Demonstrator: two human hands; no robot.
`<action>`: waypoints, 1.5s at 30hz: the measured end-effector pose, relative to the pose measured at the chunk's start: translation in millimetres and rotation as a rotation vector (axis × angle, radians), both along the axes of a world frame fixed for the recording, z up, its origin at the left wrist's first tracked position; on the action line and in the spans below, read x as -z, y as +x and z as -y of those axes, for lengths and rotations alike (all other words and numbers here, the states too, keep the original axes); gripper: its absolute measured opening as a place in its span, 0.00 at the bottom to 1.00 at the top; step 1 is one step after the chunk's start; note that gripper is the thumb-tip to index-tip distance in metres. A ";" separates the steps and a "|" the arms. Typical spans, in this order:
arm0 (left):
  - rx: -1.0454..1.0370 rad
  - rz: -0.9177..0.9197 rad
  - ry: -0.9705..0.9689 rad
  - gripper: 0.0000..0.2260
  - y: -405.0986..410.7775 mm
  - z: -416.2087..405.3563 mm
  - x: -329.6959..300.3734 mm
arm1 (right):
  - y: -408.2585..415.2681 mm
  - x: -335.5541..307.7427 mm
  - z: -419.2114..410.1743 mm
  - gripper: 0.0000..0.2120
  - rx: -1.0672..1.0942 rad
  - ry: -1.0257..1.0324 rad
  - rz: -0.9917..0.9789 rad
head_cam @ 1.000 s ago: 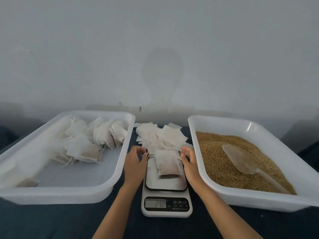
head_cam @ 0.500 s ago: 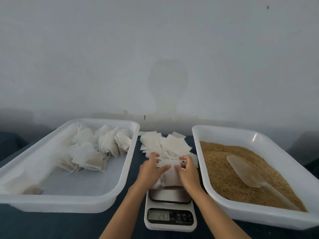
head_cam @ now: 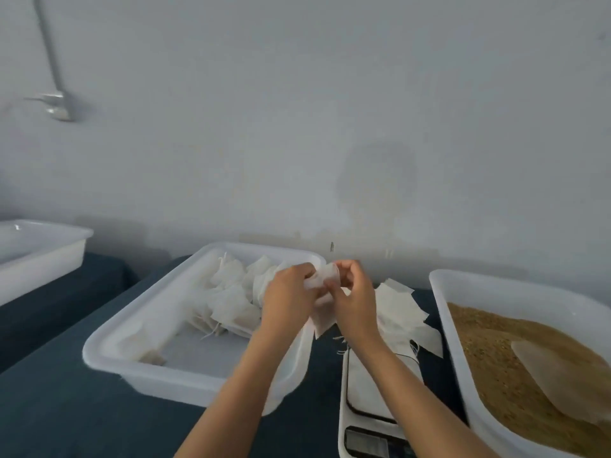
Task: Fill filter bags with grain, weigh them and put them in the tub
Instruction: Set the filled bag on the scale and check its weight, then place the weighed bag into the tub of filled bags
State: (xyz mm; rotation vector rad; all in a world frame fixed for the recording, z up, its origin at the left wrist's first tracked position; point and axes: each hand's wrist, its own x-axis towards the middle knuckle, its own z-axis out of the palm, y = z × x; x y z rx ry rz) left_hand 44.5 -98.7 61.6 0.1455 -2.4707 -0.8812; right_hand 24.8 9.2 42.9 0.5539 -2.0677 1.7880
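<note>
A white filter bag [head_cam: 322, 317] hangs in the air between my two hands, above the right rim of the white tub [head_cam: 109, 345]. My left hand [head_cam: 287, 299] grips its top from the left and my right hand [head_cam: 352, 300] pinches the top from the right. The tub holds several filled bags [head_cam: 231, 292] piled at its far end. The white kitchen scale [head_cam: 373, 391] below my right forearm has a bare platform. At the right stands a white tub of brown grain [head_cam: 515, 368] with a translucent scoop [head_cam: 555, 368] lying in it.
A heap of empty filter bags [head_cam: 403, 309] lies on the dark blue tablecloth [head_cam: 66, 408] behind the scale. Another white tub [head_cam: 39, 256] stands at the far left. A grey wall rises right behind the table.
Both hands lifted the filled bag off the scale and carried it up and left, to the tub's right rim. The view has swung to the left.
</note>
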 end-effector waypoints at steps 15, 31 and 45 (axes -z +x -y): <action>-0.323 0.749 -0.121 0.15 61.4 202.1 40.1 | 38.8 33.4 174.0 0.18 -0.613 0.634 0.661; -0.452 0.251 -0.272 0.07 37.7 168.7 31.7 | 30.7 15.9 152.0 0.19 -0.815 0.743 0.463; -0.232 0.191 -0.271 0.04 -8.3 83.2 41.6 | -90.2 34.7 -75.4 0.26 0.490 0.829 0.514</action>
